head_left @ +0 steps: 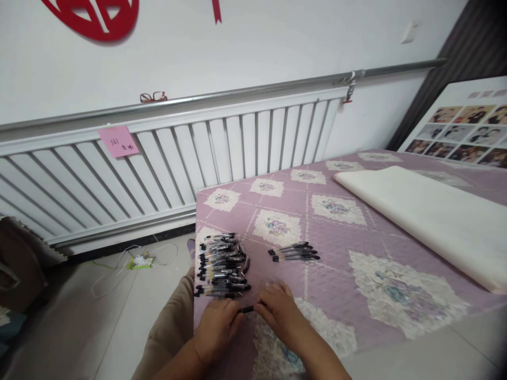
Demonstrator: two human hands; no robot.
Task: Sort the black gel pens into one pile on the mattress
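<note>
Near the front left of the padded surface, a black pen (248, 309) spans the gap between my two hands. My left hand (217, 321) pinches its left end and my right hand (278, 305) grips the other end; only a short dark length shows, the rest being covered by fingers. Just beyond my left hand lies a large group of clear-and-black pens (222, 266), side by side along the edge, with a few loose dark caps at their right. Farther right, a smaller group of pens (293, 252) lies in a row.
The purple quilted cover (325, 232) bears floral patches, with a cream pillow or folded pad (428, 221) at right. Behind stands a white radiator (237, 142) with a pink note (119, 141); glasses (153, 97) rest on its pipe. A power strip (141, 262) lies on the floor.
</note>
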